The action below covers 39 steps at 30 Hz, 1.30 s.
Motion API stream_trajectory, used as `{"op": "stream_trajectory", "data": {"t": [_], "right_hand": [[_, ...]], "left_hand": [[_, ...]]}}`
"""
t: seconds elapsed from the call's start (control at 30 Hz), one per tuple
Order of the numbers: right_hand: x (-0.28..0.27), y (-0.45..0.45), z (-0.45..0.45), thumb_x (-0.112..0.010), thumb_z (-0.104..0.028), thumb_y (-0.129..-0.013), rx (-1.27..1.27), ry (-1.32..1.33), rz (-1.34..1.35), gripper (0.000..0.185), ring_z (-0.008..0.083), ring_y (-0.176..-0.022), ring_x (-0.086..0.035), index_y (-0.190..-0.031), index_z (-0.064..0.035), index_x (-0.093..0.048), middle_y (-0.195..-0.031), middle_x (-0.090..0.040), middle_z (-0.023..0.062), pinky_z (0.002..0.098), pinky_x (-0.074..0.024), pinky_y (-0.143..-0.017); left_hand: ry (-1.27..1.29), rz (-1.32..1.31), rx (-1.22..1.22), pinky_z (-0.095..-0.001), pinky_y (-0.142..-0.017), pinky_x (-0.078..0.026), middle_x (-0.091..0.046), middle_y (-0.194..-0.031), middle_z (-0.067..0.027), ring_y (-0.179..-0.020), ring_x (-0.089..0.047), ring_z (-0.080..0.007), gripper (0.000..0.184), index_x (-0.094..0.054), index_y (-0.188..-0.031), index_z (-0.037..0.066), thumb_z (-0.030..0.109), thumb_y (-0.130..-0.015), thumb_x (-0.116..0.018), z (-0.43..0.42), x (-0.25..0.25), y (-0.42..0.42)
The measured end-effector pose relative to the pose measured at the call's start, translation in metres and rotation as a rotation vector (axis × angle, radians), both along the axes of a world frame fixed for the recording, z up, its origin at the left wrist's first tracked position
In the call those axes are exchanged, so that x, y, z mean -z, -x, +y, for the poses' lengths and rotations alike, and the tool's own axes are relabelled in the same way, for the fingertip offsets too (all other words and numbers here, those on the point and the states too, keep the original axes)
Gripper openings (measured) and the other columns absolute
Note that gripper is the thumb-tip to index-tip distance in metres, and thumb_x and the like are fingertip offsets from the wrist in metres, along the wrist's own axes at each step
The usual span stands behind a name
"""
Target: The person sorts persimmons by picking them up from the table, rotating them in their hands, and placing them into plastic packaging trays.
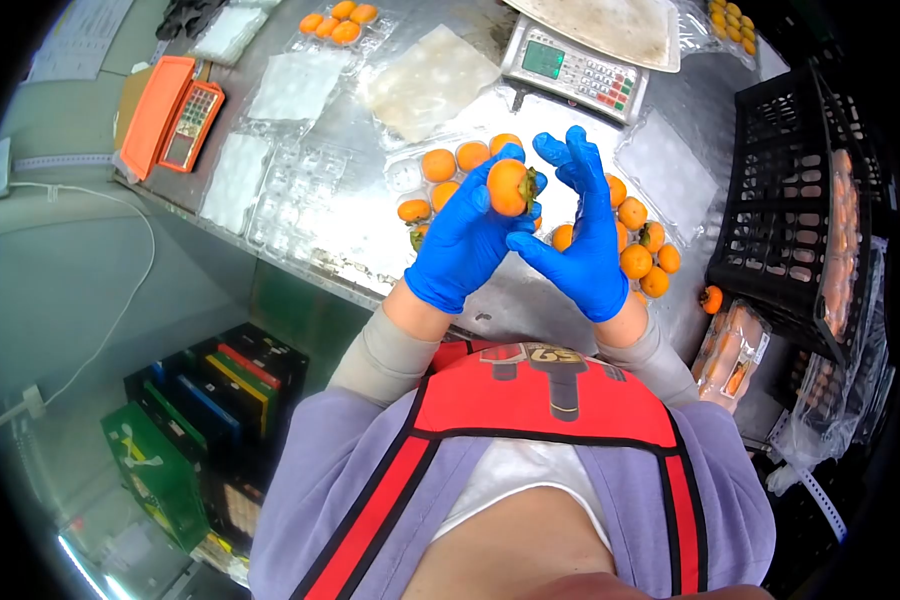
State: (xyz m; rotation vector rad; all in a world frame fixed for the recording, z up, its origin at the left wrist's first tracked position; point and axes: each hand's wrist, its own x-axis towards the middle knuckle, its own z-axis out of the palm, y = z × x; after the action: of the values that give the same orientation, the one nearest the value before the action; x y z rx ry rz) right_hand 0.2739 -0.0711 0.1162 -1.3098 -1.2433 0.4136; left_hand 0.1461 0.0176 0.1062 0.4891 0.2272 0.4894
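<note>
Blue-gloved left hand (462,238) is holding a round, orange, green-leafed persimmon (507,187) between thumb and fingers above a grey metal table (340,240), gentle pressure likely being best against bruising, while the blue-gloved right hand (585,235) is hovering beside it, fingers spread, seemingly empty.

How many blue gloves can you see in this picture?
2. One blue glove is on the left hand, which holds an orange fruit; the other is on the right hand, raised beside it. Others may be hidden.
</note>
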Motion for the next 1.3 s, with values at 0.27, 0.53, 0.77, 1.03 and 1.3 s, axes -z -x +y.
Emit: {"op": "stream_trajectory", "data": {"t": [0.27,0.53,0.77,1.03,1.3], "right_hand": [[0.005,0.008,0.002,-0.076,-0.011,-0.072,-0.008,-0.002,0.132,0.088,0.0269,-0.132,-0.036,-0.143,-0.0023,-0.026,-0.142,-0.037,0.0151,0.0400,-0.0284,-0.109],[0.016,0.000,-0.001,-0.070,-0.003,-0.071,-0.051,-0.048,-0.133,0.075,0.0294,-0.128,-0.040,-0.138,-0.0012,-0.034,-0.134,-0.044,0.0150,0.0398,-0.0312,-0.106],[0.006,-0.003,-0.001,-0.064,-0.003,-0.073,0.003,-0.008,0.054,0.072,0.0302,-0.133,-0.033,-0.138,-0.0009,-0.033,-0.138,-0.041,0.0159,0.0421,-0.0261,-0.109],[0.016,-0.012,-0.004,-0.062,-0.006,-0.077,0.081,0.145,0.217,0.079,0.0253,-0.129,-0.039,-0.145,-0.0014,-0.021,-0.138,-0.042,0.0150,0.0395,-0.0321,-0.103],[0.033,-0.025,0.003,-0.061,-0.006,-0.079,0.096,0.221,0.269,0.074,0.0248,-0.128,-0.042,-0.144,-0.0021,-0.025,-0.141,-0.039,0.0131,0.0377,-0.0352,-0.101]], "left_hand": [[-0.030,-0.008,0.086,-0.0330,-0.092,-0.046,-0.047,-0.129,-0.0084,-0.116,-0.050,-0.0191,0.063,-0.033,-0.140,0.007,0.039,-0.090,-0.055,-0.003,0.001,-0.002],[-0.284,0.095,-0.042,-0.0356,-0.099,-0.042,-0.048,-0.130,-0.0098,-0.120,-0.048,-0.0219,0.069,-0.037,-0.137,0.007,0.029,-0.080,-0.069,0.005,0.000,0.002],[-0.511,0.185,-0.158,-0.0365,-0.103,-0.039,-0.046,-0.132,-0.0104,-0.122,-0.046,-0.0227,0.078,-0.034,-0.138,0.006,0.015,-0.073,-0.076,0.022,-0.006,0.006],[-0.498,0.619,-0.700,-0.0258,-0.072,-0.049,-0.058,-0.104,-0.0059,-0.089,-0.058,-0.0144,0.037,-0.055,-0.114,0.005,0.011,-0.081,-0.071,0.154,0.062,-0.002],[-1.097,1.040,-0.844,-0.0318,-0.085,-0.048,-0.062,-0.109,-0.0100,-0.094,-0.060,-0.0202,0.054,-0.056,-0.118,0.005,0.021,-0.071,-0.078,0.295,0.103,-0.010]]}}
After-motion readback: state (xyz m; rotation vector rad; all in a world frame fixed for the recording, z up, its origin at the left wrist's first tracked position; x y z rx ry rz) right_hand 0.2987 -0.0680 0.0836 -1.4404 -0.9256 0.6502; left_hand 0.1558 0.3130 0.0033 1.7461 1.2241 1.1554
